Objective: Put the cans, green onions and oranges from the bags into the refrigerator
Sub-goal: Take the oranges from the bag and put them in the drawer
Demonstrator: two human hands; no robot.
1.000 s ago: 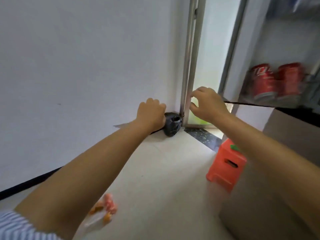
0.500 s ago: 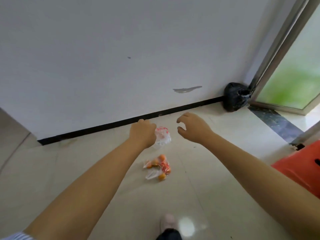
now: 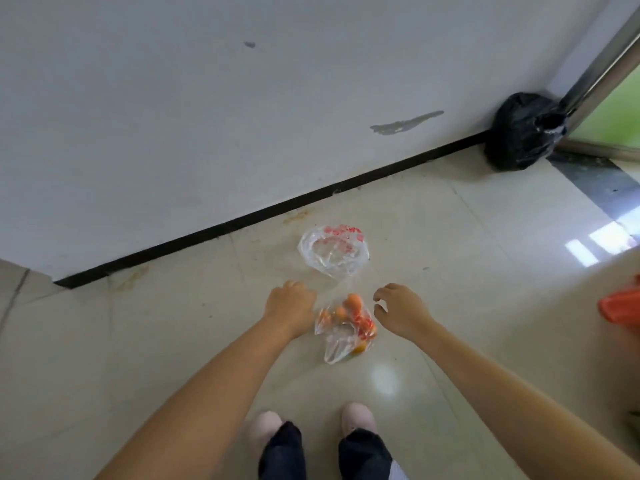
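1. The left hand (image 3: 290, 306) was curled loosely, holding nothing.
2. The right hand (image 3: 398, 308) was spread, empty.
3. The bag of oranges (image 3: 346, 323) lay on the floor (image 3: 467, 271) between both hands.

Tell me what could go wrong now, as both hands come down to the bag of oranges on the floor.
1. The clear bag lies open toward the wall, with one orange at its mouth; lifting it by the wrong end could spill fruit.
2. Neither the left hand nor the right hand grips it yet; thin plastic may slip.
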